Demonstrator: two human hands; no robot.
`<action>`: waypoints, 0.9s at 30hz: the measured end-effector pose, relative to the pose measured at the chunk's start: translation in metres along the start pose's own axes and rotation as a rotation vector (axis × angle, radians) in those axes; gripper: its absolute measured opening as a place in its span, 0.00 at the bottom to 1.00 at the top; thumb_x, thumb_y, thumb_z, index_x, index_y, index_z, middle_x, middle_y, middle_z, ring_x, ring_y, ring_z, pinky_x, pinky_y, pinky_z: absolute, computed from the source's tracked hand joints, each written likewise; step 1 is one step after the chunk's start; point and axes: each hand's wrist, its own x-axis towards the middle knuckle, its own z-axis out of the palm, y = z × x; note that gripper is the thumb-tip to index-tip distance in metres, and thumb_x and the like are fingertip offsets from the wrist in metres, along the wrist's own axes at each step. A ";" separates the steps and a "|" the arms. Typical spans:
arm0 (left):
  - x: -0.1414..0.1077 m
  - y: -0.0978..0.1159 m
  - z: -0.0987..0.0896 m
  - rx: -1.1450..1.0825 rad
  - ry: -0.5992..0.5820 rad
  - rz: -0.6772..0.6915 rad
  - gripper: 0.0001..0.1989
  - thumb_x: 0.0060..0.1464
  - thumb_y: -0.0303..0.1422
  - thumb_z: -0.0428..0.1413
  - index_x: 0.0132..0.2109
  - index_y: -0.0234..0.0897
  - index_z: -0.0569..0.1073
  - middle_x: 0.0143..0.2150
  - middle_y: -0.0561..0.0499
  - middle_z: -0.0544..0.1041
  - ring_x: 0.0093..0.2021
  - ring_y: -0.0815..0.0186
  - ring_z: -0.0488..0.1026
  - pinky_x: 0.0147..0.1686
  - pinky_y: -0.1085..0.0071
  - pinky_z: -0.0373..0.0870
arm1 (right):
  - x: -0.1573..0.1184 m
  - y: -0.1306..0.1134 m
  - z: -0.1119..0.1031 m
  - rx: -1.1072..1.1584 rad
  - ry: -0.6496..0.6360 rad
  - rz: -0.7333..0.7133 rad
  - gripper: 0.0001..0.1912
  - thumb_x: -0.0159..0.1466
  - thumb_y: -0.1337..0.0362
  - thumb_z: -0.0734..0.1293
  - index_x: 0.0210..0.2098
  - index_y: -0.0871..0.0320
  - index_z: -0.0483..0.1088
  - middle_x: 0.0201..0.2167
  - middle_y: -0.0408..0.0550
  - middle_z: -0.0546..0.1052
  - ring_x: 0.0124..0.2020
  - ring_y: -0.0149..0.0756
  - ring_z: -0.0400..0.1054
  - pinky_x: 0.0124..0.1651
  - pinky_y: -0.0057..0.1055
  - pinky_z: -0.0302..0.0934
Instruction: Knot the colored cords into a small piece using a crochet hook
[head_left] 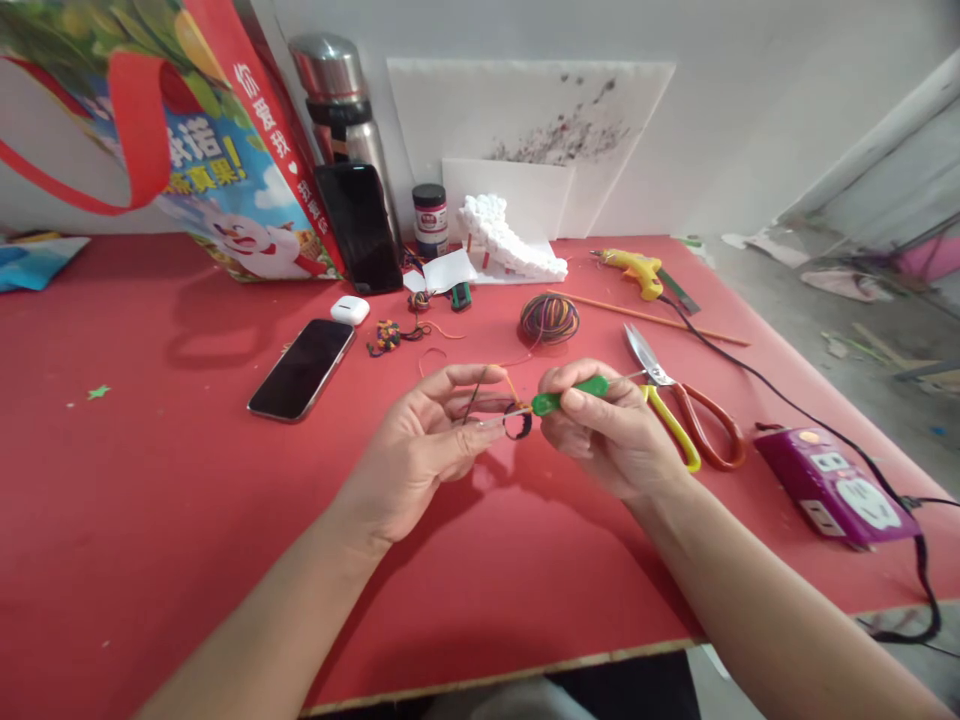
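While the left hand [424, 435] pinches a small dark yarn loop [526, 424], the right hand [619, 430] grips a green-handled tool [549, 403].
The loop is between them, above the red desk [187, 520]; a yarn ball [550, 318] lies beyond.

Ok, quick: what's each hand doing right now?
Left hand: closed, pinching the small, dark, looped yarn piece.
Right hand: closed, holding the green-handled, thin metal crochet hook.

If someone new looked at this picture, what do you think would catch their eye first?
Probably the bright red table, spreading across most of the view. Near its middle, the right hand grips a green tool, with a dark loop of yarn by the left hand. The colorful bag also stands out, at the back left.
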 end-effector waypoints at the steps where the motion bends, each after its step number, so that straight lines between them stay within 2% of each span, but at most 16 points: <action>1: 0.000 -0.001 0.001 -0.012 0.013 0.008 0.19 0.47 0.26 0.74 0.47 0.40 0.83 0.40 0.50 0.83 0.29 0.76 0.74 0.24 0.84 0.66 | 0.000 0.001 0.000 0.011 -0.002 0.007 0.09 0.57 0.61 0.82 0.32 0.54 0.80 0.18 0.37 0.68 0.16 0.22 0.48 0.18 0.23 0.42; 4: 0.001 -0.002 0.003 -0.033 0.036 0.035 0.19 0.46 0.24 0.74 0.46 0.38 0.81 0.35 0.53 0.82 0.34 0.73 0.78 0.34 0.81 0.76 | 0.000 0.005 0.002 0.020 -0.011 0.031 0.10 0.57 0.62 0.81 0.32 0.55 0.77 0.20 0.36 0.69 0.16 0.21 0.48 0.18 0.22 0.42; 9: 0.000 -0.006 0.004 0.021 0.072 0.098 0.20 0.45 0.28 0.76 0.45 0.38 0.81 0.32 0.56 0.80 0.31 0.74 0.77 0.34 0.79 0.78 | -0.001 0.007 0.005 0.013 -0.021 0.052 0.14 0.56 0.64 0.81 0.32 0.55 0.73 0.24 0.37 0.72 0.17 0.21 0.52 0.18 0.22 0.45; 15: -0.002 -0.010 0.006 0.132 0.108 0.146 0.20 0.44 0.29 0.76 0.45 0.39 0.82 0.33 0.54 0.81 0.34 0.71 0.79 0.38 0.77 0.79 | -0.003 0.009 0.005 -0.042 -0.058 0.046 0.08 0.58 0.63 0.80 0.36 0.55 0.82 0.26 0.41 0.74 0.19 0.22 0.57 0.21 0.24 0.48; 20: -0.003 -0.009 0.008 0.176 0.136 0.171 0.18 0.42 0.28 0.76 0.41 0.38 0.82 0.35 0.53 0.82 0.40 0.68 0.79 0.41 0.76 0.78 | -0.002 0.008 0.006 -0.098 -0.081 -0.020 0.04 0.58 0.62 0.80 0.34 0.53 0.86 0.33 0.45 0.77 0.22 0.24 0.64 0.22 0.26 0.57; 23: -0.003 -0.006 0.006 0.165 0.097 0.140 0.15 0.44 0.27 0.75 0.40 0.37 0.82 0.35 0.52 0.81 0.37 0.68 0.78 0.39 0.75 0.77 | -0.001 0.004 0.006 -0.122 -0.054 -0.034 0.05 0.58 0.60 0.81 0.34 0.52 0.87 0.31 0.46 0.79 0.22 0.26 0.65 0.23 0.27 0.59; 27: -0.005 -0.002 -0.001 0.121 -0.038 0.117 0.11 0.51 0.31 0.71 0.42 0.37 0.82 0.39 0.50 0.81 0.34 0.69 0.77 0.31 0.76 0.72 | 0.000 -0.002 0.005 -0.147 -0.009 -0.038 0.07 0.55 0.58 0.82 0.31 0.52 0.86 0.27 0.46 0.81 0.19 0.26 0.63 0.21 0.27 0.57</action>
